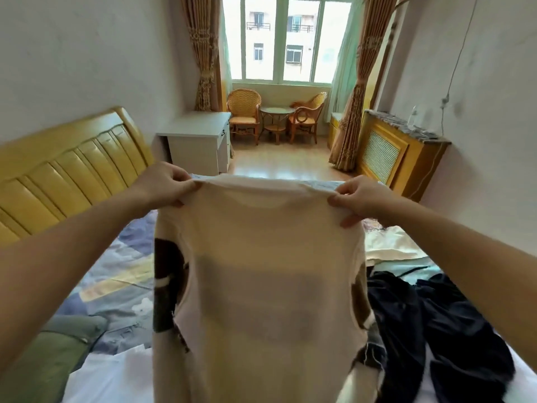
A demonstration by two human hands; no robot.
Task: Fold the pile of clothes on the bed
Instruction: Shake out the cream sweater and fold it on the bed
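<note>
A cream shirt with dark brown sleeves [261, 286] hangs upright in front of me, above the bed [116, 286]. My left hand [165, 184] pinches its left shoulder, and my right hand [357, 199] pinches its right shoulder, so the cloth is stretched flat between them. The shirt's lower part runs out of the frame at the bottom. Dark navy clothes [436, 330] lie crumpled on the bed to the right. A pale cream piece of cloth [389, 245] lies behind them.
The bed has a patterned blue sheet and a yellow padded headboard [66, 167] at the left. A green cushion [49, 353] lies at the lower left. Beyond the bed stand a white desk [197, 138], wicker chairs [244, 114] and a radiator cover [401, 152].
</note>
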